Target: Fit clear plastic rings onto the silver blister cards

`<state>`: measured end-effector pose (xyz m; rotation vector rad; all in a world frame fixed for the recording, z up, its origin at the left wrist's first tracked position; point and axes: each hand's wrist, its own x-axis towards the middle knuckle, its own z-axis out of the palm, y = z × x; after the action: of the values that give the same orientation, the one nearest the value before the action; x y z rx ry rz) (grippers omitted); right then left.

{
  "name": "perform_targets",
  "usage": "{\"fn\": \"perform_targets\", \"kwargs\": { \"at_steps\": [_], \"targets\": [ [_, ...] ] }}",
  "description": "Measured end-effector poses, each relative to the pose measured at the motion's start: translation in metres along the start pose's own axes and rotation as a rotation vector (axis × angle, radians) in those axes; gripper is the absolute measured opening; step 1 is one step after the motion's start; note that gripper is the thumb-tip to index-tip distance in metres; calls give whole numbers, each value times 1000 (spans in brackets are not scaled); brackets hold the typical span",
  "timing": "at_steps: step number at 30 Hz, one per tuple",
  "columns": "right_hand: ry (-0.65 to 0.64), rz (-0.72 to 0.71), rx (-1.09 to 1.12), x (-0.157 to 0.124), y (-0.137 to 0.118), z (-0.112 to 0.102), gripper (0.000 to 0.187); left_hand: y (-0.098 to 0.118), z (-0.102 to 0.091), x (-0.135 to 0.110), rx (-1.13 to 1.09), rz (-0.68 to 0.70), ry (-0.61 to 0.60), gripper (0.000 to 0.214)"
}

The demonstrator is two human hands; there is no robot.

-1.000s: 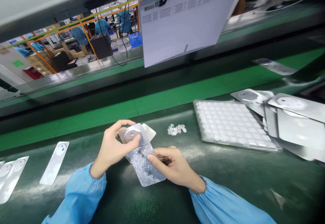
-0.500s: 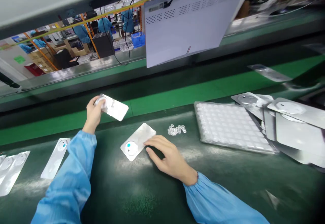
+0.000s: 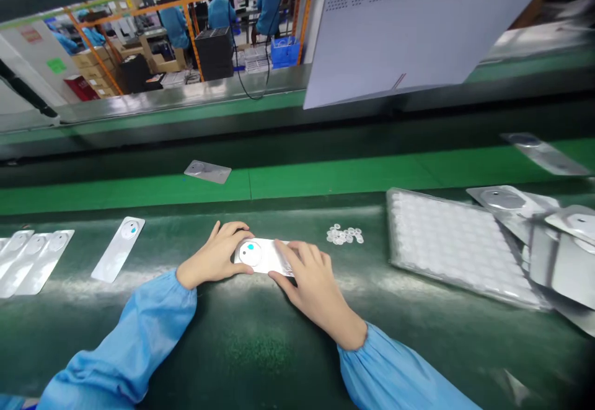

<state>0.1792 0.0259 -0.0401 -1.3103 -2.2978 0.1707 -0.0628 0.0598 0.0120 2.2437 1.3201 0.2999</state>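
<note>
Single view, worn on the head, above the near edge of a green bench [image 3: 260, 360]. Faces forward and down, slightly tilted. Very close on the left hand [image 3: 216, 255], right hand [image 3: 316, 289] and card [image 3: 263, 256], all low in the frame. Upper frame looks across the bench, past a hanging white panel [image 3: 418, 26], to distant orange shelving [image 3: 190, 32].

The left hand [image 3: 214, 255] lies palm down, fingers spread and lightly curled; the right hand [image 3: 313, 289] angles in close beside it, fingers bent downward; both forearms reach inward from below, light-blue sleeves [image 3: 134, 335] gathered tight at the wrists
</note>
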Motion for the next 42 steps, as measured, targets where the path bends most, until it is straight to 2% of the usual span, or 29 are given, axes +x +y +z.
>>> {"fn": "perform_targets", "kwargs": {
  "at_steps": [2, 5, 8, 10, 13, 15, 17, 19, 21, 22, 25, 27, 28, 30, 32, 37, 42],
  "targets": [
    [40, 40, 83, 2, 4, -2, 49, 1, -3, 2, -144, 32, 10, 59],
    [34, 178, 331, 5, 8, -10, 37, 6, 5, 2, -607, -11, 22, 60],
    [-46, 367, 770, 5, 3, -17, 39, 13, 28, -3, -1105, -150, 189, 77],
    [-77, 470, 1010, 5, -5, -18, 45, 18, 42, -5, -1332, -236, 330, 80],
    [-61, 586, 1151, 2, -18, -15, 51, 27, 55, -6, -1563, -350, 469, 77],
    [-38, 623, 1201, 0, -25, -10, 52, 34, 58, -6, -1647, -363, 537, 75],
    [-40, 617, 1251, -3, -29, -5, 51, 41, 60, -6, -1673, -349, 553, 58],
    [-98, 565, 1266, -5, -30, -2, 48, 46, 62, -6, -1671, -357, 520, 43],
    [-143, 482, 1173, -7, -27, -3, 45, 48, 63, -6, -1650, -386, 487, 43],
    [-122, 439, 1084, -8, -25, -5, 43, 47, 63, -6, -1629, -395, 488, 44],
    [113, 290, 790, -8, -19, -16, 27, 44, 63, -9, -1501, -393, 486, 45],
    [257, 152, 691, -8, -19, -22, 13, 45, 62, -12, -1402, -375, 465, 41],
    [289, 74, 671, -8, -20, -24, 12, 46, 62, -13, -1361, -363, 446, 37],
    [306, -56, 652, -8, -25, -26, 22, 50, 62, -17, -1300, -336, 400, 31],
    [320, -128, 622, -8, -30, -26, 30, 55, 62, -21, -1263, -322, 350, 27],
    [303, -140, 534, -9, -27, -22, 37, 63, 61, -24, -1216, -337, 333, 25],
    [261, -85, 429, -10, -17, -18, 34, 58, 63, -24, -1203, -327, 281, 28]
  ]
}}
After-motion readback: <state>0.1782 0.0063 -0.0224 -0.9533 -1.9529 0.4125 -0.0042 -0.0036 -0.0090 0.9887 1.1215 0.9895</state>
